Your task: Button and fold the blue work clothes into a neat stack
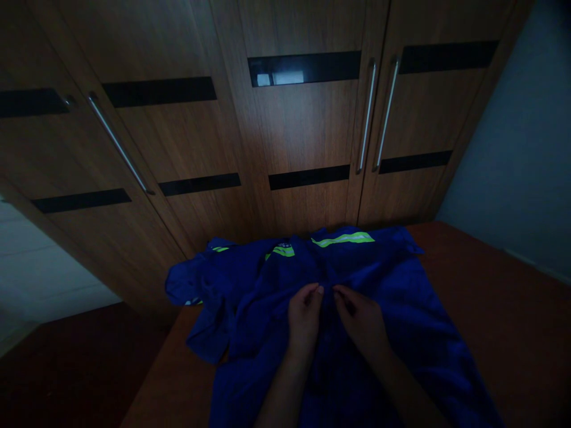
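A blue work jacket (392,285) with yellow-green reflective strips lies spread out, its sleeve (207,330) bunched at the left. My left hand (306,318) is over the middle of its front, thumb and forefinger pinched together on the cloth. Just to the right, my right hand (361,321) pinches the fabric in the same way, a small gap apart from the left. Dim light hides whether a button or only the cloth edge is between the fingertips. One reflective strip (343,239) crosses the chest at the far side.
The jacket rests on a reddish-brown wooden surface (504,309). Directly behind it stands a wooden wardrobe (307,131) with long metal handles (366,119) and black inlays. A pale wall (526,148) is on the right; the floor (89,356) is dark at the left.
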`<state>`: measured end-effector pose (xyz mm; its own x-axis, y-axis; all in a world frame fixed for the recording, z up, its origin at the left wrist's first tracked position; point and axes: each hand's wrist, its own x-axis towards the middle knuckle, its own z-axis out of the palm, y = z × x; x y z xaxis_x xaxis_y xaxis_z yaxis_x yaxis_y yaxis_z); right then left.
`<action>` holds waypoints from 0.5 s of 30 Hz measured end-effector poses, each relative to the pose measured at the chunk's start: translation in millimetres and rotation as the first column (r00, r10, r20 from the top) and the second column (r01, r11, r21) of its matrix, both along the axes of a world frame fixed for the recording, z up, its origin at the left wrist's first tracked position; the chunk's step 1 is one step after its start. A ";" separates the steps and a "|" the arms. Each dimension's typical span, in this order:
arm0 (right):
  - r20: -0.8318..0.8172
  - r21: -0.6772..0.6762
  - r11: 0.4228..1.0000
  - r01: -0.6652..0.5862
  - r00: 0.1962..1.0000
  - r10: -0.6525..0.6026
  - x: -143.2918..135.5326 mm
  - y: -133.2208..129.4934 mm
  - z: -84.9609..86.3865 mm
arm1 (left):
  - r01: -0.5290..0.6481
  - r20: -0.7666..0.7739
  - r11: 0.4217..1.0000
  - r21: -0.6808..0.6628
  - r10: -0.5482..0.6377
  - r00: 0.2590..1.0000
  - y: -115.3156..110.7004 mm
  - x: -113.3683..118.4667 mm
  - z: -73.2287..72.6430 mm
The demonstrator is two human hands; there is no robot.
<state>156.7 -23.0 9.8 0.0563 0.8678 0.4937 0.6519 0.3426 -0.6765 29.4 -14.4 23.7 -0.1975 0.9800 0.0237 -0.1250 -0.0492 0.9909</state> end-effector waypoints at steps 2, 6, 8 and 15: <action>-0.018 -0.039 0.999 0.020 1.000 -0.020 -0.6 0.1 2.9 | 0.005 -0.002 1.000 0.009 -0.005 1.000 -0.9 0.3 2.6; -0.113 -0.101 0.995 -0.002 0.994 -0.010 -1.2 0.3 8.6 | 0.032 -0.002 0.999 -0.007 -0.032 0.999 -2.8 1.7 6.0; -0.132 -0.100 0.994 -0.052 0.990 0.039 -0.8 0.8 9.7 | 0.034 0.006 0.999 -0.022 -0.034 0.999 -3.5 2.4 6.5; -0.108 -0.086 0.994 -0.065 0.993 0.056 -0.6 2.6 5.1 | 0.131 0.126 0.991 -0.005 -0.129 0.984 -4.4 3.7 5.8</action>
